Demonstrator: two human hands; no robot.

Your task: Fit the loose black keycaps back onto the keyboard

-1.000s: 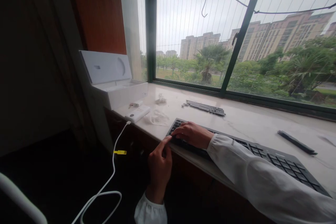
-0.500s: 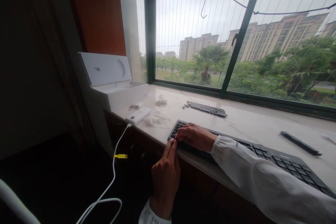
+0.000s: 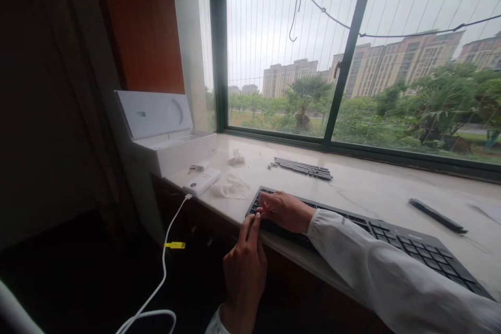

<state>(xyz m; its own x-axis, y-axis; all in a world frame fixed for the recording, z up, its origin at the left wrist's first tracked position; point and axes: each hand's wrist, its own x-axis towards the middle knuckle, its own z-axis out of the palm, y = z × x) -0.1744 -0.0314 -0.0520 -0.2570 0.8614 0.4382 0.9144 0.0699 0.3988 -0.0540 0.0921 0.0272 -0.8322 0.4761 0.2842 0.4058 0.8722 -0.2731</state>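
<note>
A dark keyboard [image 3: 420,250] lies along the front edge of the sill, with bare black spots where keycaps are off at its left part. My right hand [image 3: 287,211] is over its left end, thumb and fingers curled together; anything between the fingertips is too small to make out. From below, my left hand [image 3: 246,261] reaches up with two fingers stretched out, their tips at the keyboard's front left corner, near my right fingertips. Behind the keyboard, rows of loose dark keycaps [image 3: 303,168] lie on the sill.
An open white box [image 3: 188,146] stands at the left. Before it lies a white power bank [image 3: 201,182] with a white cable [image 3: 164,266] hanging off the edge. Crumpled tissue [image 3: 231,187] is nearby. A long black object [image 3: 437,215] lies at the right, below the window.
The view has shifted slightly. My right fingers have lifted and curled a little away from my left fingertips, which stay at the keyboard's corner.
</note>
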